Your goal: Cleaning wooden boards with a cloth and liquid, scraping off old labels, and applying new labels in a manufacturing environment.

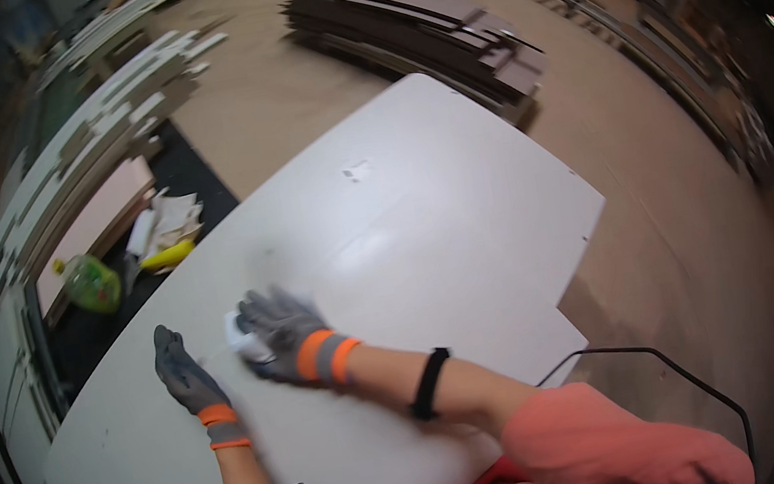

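Note:
A large white panel (pixel 392 272) lies flat in front of me, with a notch cut at its right end. My right hand (pixel 282 332), in a grey glove with an orange cuff, presses down on a folded white cloth (pixel 243 340), whose edge shows beyond the fingers. My left hand (pixel 187 370), gloved alike, rests near the panel's left part with its fingers stretched out and nothing in it. A small whitish scrap or mark (pixel 357 172) is on the panel's far part.
A dark surface at the left bears a green-tinted bottle (pixel 91 284), a yellow object (pixel 169 256) and crumpled pale cloth or paper (pixel 176 218). Stacked white boards (pixel 92 137) stand far left; dark boards (pixel 404 26) lie stacked beyond the panel. A black cable (pixel 663 355) loops at my right.

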{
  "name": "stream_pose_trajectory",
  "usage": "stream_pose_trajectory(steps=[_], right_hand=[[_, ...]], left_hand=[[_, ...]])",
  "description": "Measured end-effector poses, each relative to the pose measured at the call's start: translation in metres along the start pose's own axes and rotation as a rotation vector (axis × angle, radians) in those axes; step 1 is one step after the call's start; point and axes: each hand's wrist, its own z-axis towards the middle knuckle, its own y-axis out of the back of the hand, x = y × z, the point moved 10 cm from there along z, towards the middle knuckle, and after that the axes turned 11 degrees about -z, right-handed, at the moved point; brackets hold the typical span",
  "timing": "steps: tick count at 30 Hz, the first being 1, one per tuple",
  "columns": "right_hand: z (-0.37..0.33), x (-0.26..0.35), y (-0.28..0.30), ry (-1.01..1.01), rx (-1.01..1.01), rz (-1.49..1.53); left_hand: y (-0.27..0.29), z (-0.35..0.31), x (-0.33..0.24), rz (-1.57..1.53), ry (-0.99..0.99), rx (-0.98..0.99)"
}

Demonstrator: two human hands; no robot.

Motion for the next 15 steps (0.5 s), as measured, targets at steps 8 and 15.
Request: stream_pose_trajectory(steps=[8,15], right_hand=[[-0.098,-0.209,0.115,-0.762,-0.092,-0.179],[-0.024,-0.064,0.013,-0.411,-0.087,-0.355]], left_hand=[[0.415,-0.086,-0.127,1.144,-0.020,-0.430],[0.612,-0.219,-0.169,1.452,0.322,-0.810]])
